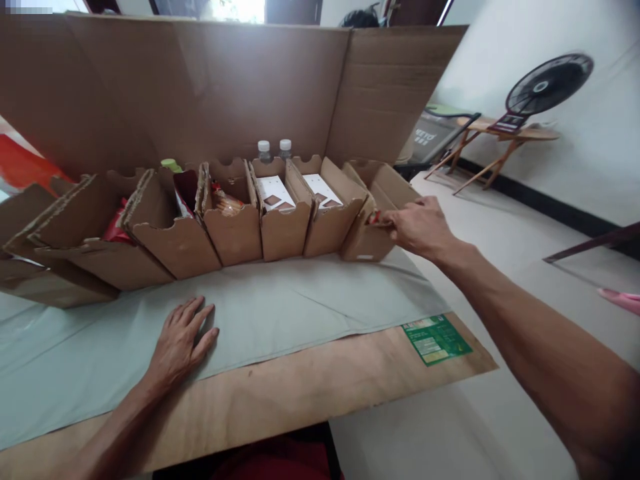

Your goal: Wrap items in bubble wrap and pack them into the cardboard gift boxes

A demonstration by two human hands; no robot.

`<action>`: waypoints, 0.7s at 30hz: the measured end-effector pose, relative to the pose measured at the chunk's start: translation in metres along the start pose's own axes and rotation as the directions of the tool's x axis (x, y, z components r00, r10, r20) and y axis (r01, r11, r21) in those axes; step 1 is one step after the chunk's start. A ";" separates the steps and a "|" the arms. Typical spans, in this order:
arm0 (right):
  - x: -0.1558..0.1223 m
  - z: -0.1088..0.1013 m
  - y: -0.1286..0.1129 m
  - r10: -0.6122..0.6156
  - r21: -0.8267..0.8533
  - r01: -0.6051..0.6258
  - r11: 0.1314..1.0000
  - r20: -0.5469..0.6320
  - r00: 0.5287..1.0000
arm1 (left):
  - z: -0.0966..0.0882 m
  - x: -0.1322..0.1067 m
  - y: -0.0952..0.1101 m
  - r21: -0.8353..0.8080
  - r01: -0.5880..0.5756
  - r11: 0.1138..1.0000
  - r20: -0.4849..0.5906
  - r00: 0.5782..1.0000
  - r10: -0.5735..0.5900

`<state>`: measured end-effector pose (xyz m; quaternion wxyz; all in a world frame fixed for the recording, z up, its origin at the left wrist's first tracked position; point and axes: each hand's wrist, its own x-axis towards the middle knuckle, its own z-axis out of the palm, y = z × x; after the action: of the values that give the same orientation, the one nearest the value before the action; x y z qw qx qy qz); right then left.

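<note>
My left hand (179, 340) lies flat on the pale green cloth (300, 300), fingers spread and holding nothing. Over the front edge of the rightmost cardboard box (367, 243) is my right hand (420, 223), its fingers closed. A small red bit (374, 217) shows at its fingertips; what it belongs to is hidden. Left of that box, two bins hold white boxes (274, 193) with brown pictures. Another bin holds a clear packet of brownish sticks (229, 201). Farther left, one contains a red package (117, 223).
A tall cardboard panel (215, 87) stands behind the bins, with two white-capped bottles (264, 152) and a green cap (171, 165) before it. A green label (437, 339) is on the wooden table edge (300, 380). A fan (543, 87) rests on a small folding table (530, 135).
</note>
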<state>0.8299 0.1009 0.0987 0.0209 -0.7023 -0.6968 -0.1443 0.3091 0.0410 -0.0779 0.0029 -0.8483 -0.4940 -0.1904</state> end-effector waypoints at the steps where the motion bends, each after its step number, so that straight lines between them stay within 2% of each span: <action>1: -0.006 -0.004 -0.001 -0.029 0.013 0.029 0.999 0.047 0.998 | -0.001 0.000 0.000 -0.012 0.005 1.000 0.000 1.000 -0.005; 5: -0.019 -0.021 -0.019 -0.131 0.074 0.118 0.990 0.200 0.971 | -0.001 0.001 0.000 -0.030 0.011 0.999 -0.001 1.000 -0.011; 7: -0.014 -0.027 -0.038 -0.161 0.066 0.150 0.986 0.207 0.965 | -0.001 0.001 0.000 -0.039 0.011 0.999 -0.004 1.000 -0.012; 11: 0.007 -0.042 -0.086 -0.180 0.066 0.172 0.983 0.146 0.973 | 0.000 0.000 0.000 -0.060 0.019 0.998 -0.007 1.000 -0.020; 13: 0.013 -0.057 -0.111 -0.167 0.182 0.140 0.973 0.142 0.976 | 0.000 0.000 0.001 -0.063 0.019 0.998 -0.009 1.000 -0.020; 15: 0.011 -0.076 -0.132 -0.196 0.413 0.128 0.902 0.126 0.972 | 0.000 0.000 0.001 -0.065 0.021 0.998 -0.014 1.000 -0.022; 16: 0.008 -0.087 -0.138 -0.215 0.533 0.141 0.834 0.080 0.973 | 0.000 0.000 0.001 -0.068 0.025 0.997 -0.015 1.000 -0.026; 18: -0.001 -0.104 -0.138 -0.195 0.688 0.200 0.697 -0.086 0.977 | 0.000 0.000 0.000 -0.082 0.042 0.996 -0.011 0.999 -0.043; 20: -0.011 -0.110 -0.118 -0.046 0.717 0.242 0.653 -0.282 0.958 | 0.000 -0.001 0.001 -0.093 0.075 0.993 -0.010 0.997 -0.077; 21: -0.016 -0.106 -0.100 0.070 0.716 0.232 0.659 -0.366 0.928 | -0.001 -0.002 0.004 -0.098 0.091 0.991 -0.012 0.996 -0.093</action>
<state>0.7129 0.0635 0.1794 0.4289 -0.5595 -0.7087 0.0270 0.3113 0.0374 -0.0773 -0.0432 -0.8222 -0.5227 -0.2212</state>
